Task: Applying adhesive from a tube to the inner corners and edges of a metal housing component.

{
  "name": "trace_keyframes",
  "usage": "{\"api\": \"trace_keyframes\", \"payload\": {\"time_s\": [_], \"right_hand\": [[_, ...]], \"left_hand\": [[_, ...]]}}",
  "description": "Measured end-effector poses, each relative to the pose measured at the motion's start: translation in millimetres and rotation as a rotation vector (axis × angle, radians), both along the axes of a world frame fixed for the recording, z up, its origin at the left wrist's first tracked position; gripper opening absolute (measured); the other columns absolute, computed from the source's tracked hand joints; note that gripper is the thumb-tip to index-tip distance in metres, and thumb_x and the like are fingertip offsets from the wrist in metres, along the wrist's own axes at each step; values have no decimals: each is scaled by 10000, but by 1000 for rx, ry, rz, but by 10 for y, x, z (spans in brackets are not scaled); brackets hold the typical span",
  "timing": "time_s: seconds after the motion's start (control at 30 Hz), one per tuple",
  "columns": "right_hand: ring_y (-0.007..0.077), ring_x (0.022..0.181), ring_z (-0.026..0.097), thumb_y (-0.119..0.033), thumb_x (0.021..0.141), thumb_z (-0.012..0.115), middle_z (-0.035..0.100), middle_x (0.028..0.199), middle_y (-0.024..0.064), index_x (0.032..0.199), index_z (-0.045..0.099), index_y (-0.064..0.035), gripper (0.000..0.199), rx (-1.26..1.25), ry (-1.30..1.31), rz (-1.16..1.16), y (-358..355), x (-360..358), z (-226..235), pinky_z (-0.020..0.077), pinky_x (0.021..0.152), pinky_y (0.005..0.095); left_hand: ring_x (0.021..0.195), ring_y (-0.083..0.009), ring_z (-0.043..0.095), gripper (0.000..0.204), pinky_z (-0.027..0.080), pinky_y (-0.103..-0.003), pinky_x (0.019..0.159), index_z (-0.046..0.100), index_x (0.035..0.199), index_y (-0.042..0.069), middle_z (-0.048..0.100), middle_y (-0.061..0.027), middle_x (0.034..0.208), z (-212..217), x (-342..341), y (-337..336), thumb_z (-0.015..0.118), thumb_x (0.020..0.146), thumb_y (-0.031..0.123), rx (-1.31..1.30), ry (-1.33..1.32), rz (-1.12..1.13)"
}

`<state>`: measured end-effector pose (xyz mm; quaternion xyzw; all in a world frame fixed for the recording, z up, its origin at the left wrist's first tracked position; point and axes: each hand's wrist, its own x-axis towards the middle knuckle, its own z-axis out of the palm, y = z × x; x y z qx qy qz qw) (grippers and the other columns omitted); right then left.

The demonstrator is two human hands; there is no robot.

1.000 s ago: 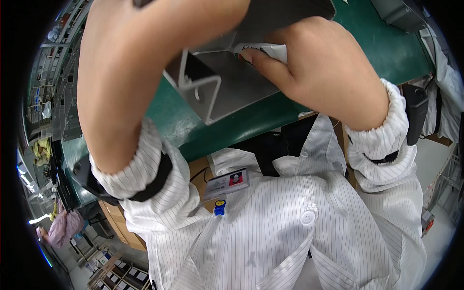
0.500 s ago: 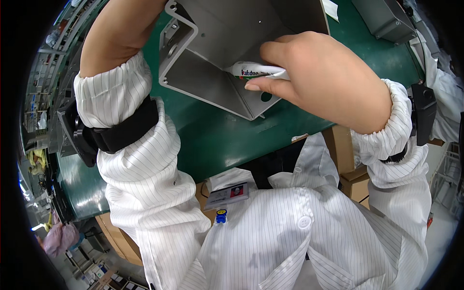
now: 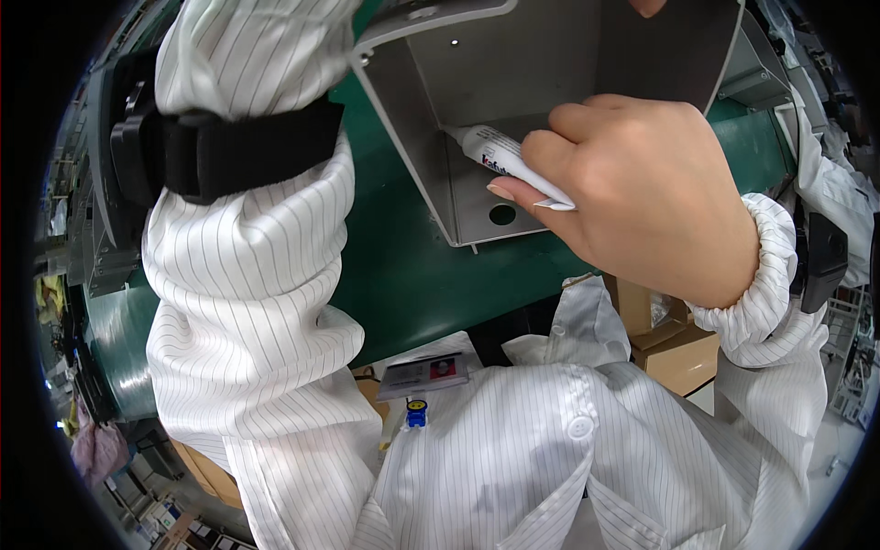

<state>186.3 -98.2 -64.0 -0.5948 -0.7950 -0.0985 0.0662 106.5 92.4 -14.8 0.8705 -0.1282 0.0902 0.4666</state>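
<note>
My right hand (image 3: 655, 188) pinches a white glue tube (image 3: 500, 153) between thumb and fingers, inside an open grey sheet-metal box (image 3: 541, 62). The tube's narrow nozzle points at an inner corner seam between two of the box's walls; whether it touches the metal is hard to tell. A round hole shows in the panel below the tube. My left arm reaches up past the box's left side and leaves the picture at the top. Only a fingertip (image 3: 647, 6), seemingly of my left hand, shows at the box's upper edge; the rest of that hand is hidden.
The box rests on a green-topped table (image 3: 403, 284). Another grey metal part (image 3: 756, 69) and white cloth (image 3: 830, 174) lie at the right. Cardboard boxes (image 3: 678, 357) stand below the table's near edge. Shelving lines the far left.
The metal box has turned and shifted to the right. My left arm has reached farther up, its hand mostly leaving view. My right hand has moved slightly down and right, still holding the glue tube.
</note>
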Motion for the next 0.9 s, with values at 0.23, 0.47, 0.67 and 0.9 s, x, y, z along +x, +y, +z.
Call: {"api": "trace_keyframes", "payload": {"time_s": [0.23, 0.47, 0.67, 0.9], "right_hand": [[228, 508, 547, -274, 804, 758, 545, 588, 43, 667, 597, -73, 292, 60, 52, -8, -70, 15, -53, 424, 454, 335], [240, 509, 565, -251, 797, 772, 583, 593, 61, 702, 627, -56, 261, 81, 83, 14, -65, 32, -65, 434, 454, 337], [252, 511, 582, -246, 802, 772, 607, 613, 84, 709, 641, -39, 262, 72, 78, 16, -61, 38, -79, 443, 458, 334], [255, 513, 592, -237, 810, 770, 621, 624, 101, 707, 651, -20, 268, 89, 95, 25, -52, 21, -90, 447, 458, 332]], "left_hand": [[822, -110, 558, 171, 427, -253, 836, 715, 862, 109, 661, 26, 895, 137, 63, 43, 624, 842, 251, -183, 270, -139], [829, -119, 558, 188, 426, -258, 835, 707, 882, 104, 657, 14, 907, 49, -107, -100, 622, 841, 266, -138, 231, -2], [835, -126, 558, 204, 426, -263, 835, 700, 900, 101, 654, 4, 918, -13, -180, -135, 620, 840, 279, -116, 204, 70], [842, -134, 558, 226, 425, -268, 834, 692, 921, 96, 651, -8, 930, -67, -230, -173, 618, 839, 293, -108, 183, 121]]}}
